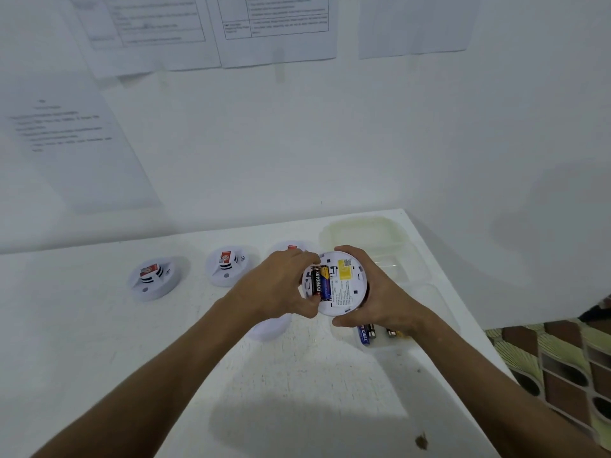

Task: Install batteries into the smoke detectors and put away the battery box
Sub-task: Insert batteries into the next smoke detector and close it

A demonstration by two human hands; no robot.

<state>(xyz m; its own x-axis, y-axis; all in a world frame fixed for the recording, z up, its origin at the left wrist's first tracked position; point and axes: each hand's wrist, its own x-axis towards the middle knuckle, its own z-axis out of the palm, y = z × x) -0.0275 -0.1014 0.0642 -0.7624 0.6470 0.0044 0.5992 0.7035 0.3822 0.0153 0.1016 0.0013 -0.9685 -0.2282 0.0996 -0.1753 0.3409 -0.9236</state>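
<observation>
I hold a white round smoke detector [344, 292] above the table with its back facing me. My right hand [373, 299] grips its right rim. My left hand [281, 285] holds the left side, with fingers and thumb at the battery bay. Two batteries [320, 281] lie side by side in that bay, one black, one blue and yellow. Under my right hand sits the clear battery box [426, 302], and a few loose batteries [367, 333] show inside it.
Two smoke detectors [155, 276] [228, 264] stand face up at the back left, and a third detector [291, 247] peeks out behind my left hand. A white round cover [269, 327] lies under my left wrist. The clear box lid [363, 231] rests at the back right. The table edge [463, 325] runs along the right.
</observation>
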